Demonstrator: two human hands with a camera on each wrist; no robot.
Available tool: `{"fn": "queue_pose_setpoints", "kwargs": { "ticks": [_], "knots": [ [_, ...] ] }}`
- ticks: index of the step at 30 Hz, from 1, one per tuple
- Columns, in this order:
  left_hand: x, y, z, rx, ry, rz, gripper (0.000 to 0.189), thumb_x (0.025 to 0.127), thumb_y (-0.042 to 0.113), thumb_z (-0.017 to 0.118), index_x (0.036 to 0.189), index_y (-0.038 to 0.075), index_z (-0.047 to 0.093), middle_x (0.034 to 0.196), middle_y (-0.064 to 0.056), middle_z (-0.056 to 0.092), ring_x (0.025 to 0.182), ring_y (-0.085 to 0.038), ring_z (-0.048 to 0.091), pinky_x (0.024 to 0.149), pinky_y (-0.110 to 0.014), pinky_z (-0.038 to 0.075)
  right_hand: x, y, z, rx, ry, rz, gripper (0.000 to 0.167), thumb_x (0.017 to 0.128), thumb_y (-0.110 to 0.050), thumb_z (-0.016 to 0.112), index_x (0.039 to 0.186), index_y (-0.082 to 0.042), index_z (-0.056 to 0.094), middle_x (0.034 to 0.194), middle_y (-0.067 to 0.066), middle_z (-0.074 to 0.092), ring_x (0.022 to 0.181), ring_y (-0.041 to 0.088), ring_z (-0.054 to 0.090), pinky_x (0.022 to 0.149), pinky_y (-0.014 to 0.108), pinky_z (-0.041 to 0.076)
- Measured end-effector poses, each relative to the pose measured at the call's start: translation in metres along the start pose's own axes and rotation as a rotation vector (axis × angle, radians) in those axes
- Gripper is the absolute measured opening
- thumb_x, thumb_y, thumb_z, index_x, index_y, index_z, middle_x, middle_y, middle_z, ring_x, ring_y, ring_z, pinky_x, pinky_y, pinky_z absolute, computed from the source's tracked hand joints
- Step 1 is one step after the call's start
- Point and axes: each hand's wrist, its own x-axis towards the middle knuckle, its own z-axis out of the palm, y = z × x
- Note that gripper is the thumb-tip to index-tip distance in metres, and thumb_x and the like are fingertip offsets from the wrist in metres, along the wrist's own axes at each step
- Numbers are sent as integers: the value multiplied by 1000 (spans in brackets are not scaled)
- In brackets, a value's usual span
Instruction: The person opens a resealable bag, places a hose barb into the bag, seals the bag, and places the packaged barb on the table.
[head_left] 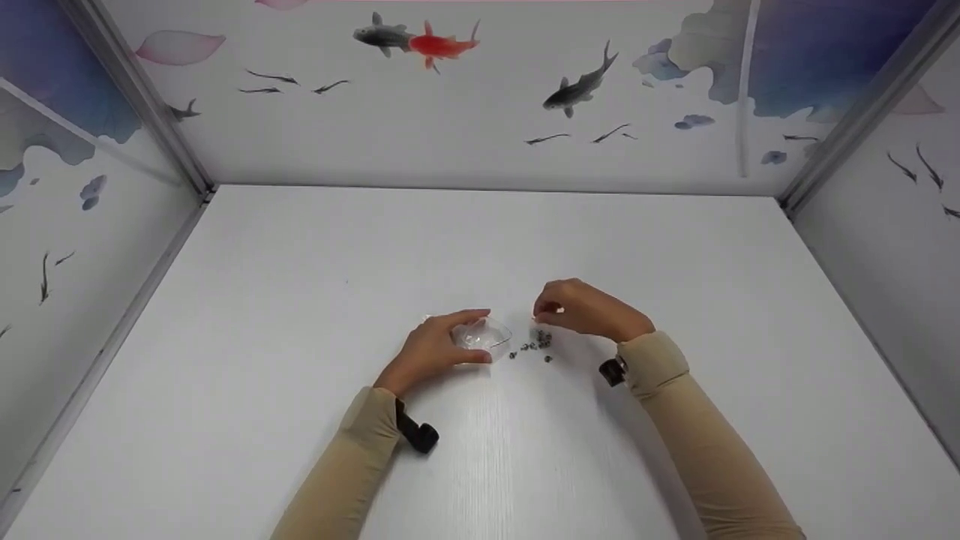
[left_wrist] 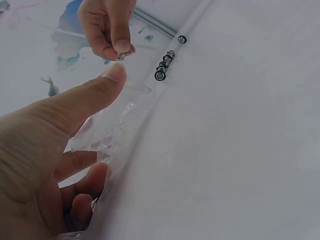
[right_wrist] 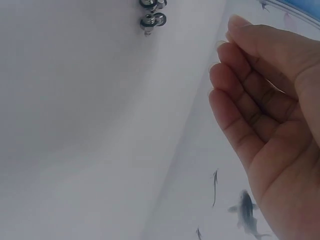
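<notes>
In the head view my left hand (head_left: 431, 346) holds a clear plastic bag (head_left: 498, 339), its thumb and fingers spread around the mouth, which faces right. The left wrist view shows the crinkled bag (left_wrist: 125, 107) between the thumb and the bent fingers. My right hand (head_left: 589, 309) is just right of the bag, above a small pile of metal screws (head_left: 544, 339) with dark rings. Between its thumb and fingertips it pinches one small metal screw (left_wrist: 121, 56), seen near the left thumb tip. In the right wrist view that screw is hidden by the fingers (right_wrist: 232, 75).
Several loose screws (head_left: 529, 346) lie on the white table (head_left: 480, 247) between bag and right hand, one (head_left: 548, 359) a little nearer the front. White panels (head_left: 450, 127) printed with fish enclose the back and sides. Both wrists wear a black strap device (head_left: 421, 435).
</notes>
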Motion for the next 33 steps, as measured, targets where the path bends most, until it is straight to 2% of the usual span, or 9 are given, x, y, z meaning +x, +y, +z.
{"fn": "queue_pose_setpoints", "kwargs": {
  "ticks": [7, 15, 24, 33],
  "knots": [
    [0, 0, 0, -12, -16, -9, 70, 72, 49, 80, 135, 35, 55, 140, 6, 55, 132, -20, 48, 108, -47, 37, 12, -10, 2, 8, -17, -15, 14, 89, -8, 68, 101, -5, 74, 96, 4, 69, 86, 15, 63, 79, 31, 55],
    [-1, 0, -1, -16, -12, 22, 70, 72, 50, 79, 136, 33, 55, 138, 6, 57, 131, -19, 49, 107, -46, 38, 22, -21, 5, 34, -28, -65, 15, 88, -7, 68, 102, -3, 73, 97, 6, 70, 88, 16, 66, 80, 30, 55],
    [0, -4, 0, -19, -9, 13, 69, 72, 51, 79, 135, 36, 55, 139, 5, 55, 131, -19, 49, 107, -46, 39, 30, -27, 12, 64, -14, -166, 15, 89, -7, 68, 100, 0, 73, 95, 8, 70, 88, 17, 67, 79, 27, 55],
    [0, -3, 0, -23, -9, 16, 70, 73, 49, 80, 136, 34, 54, 141, 4, 53, 133, -20, 46, 109, -48, 36, 34, -33, 17, 48, -16, -167, 14, 88, -6, 68, 101, -2, 74, 96, 7, 71, 88, 16, 66, 80, 26, 55]
  ]
}}
